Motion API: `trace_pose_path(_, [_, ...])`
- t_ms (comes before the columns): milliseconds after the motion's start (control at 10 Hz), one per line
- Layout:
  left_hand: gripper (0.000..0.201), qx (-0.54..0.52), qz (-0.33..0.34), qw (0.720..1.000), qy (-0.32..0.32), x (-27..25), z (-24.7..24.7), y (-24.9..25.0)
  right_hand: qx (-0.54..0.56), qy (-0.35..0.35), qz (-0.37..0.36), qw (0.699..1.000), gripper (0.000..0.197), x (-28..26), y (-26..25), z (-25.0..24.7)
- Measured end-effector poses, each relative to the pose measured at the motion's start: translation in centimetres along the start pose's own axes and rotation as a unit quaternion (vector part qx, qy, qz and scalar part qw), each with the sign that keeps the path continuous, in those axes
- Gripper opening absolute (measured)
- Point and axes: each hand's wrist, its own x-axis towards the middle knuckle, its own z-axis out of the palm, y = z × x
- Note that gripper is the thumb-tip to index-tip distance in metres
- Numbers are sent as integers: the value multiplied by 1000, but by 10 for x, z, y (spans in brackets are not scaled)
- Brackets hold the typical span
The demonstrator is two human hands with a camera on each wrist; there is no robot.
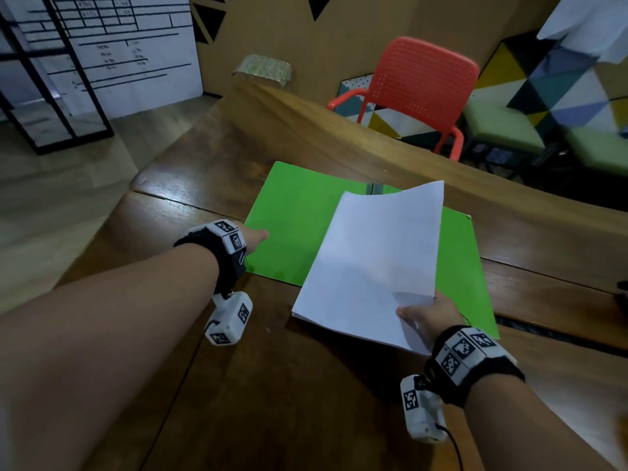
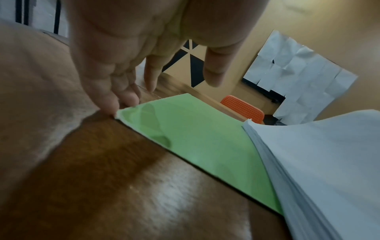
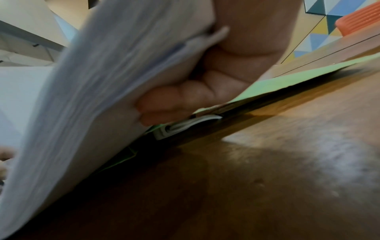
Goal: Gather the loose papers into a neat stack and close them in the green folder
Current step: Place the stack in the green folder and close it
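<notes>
The stack of papers (image 1: pixel 370 266) was already squared up and hung tilted over the open green folder (image 1: pixel 295 226), its near corner pinched in the right hand (image 1: pixel 426 317), thumb on top and fingers (image 3: pixel 185 95) curled beneath. The far edge of the sheets curled upward, and the near left corner of the stack stuck out past the folder's near edge, over the counter (image 1: pixel 272 385). The folder lay flat and spread wide on the wood, a grey clip (image 1: pixel 373 188) showing at its far edge. The left hand (image 2: pixel 127 53) was relaxed, its fingers straight, the fingertips (image 2: pixel 111 105) touching the folder's left corner, as if steadying it.

As I judged it, the gathering was finished. What remained was to lay the stack down square inside the folder and swing the left cover over it. Across the counter stood a red chair (image 1: pixel 421 86), and beyond it a wall of coloured triangles (image 1: pixel 543 83).
</notes>
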Motion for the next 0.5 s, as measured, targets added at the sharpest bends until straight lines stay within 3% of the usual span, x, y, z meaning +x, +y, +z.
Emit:
trace_pose_path(200, [61, 17, 19, 999, -27, -6, -4, 3, -39, 6, 3, 999, 39, 4, 3, 3])
trace_pose_path(400, [76, 162, 31, 985, -59, -9, 1, 11, -79, 13, -9, 997, 30, 13, 5, 8])
trace_pose_path(500, [71, 174, 51, 980, -77, -4, 6, 14, -92, 14, -14, 996, 30, 14, 2, 3])
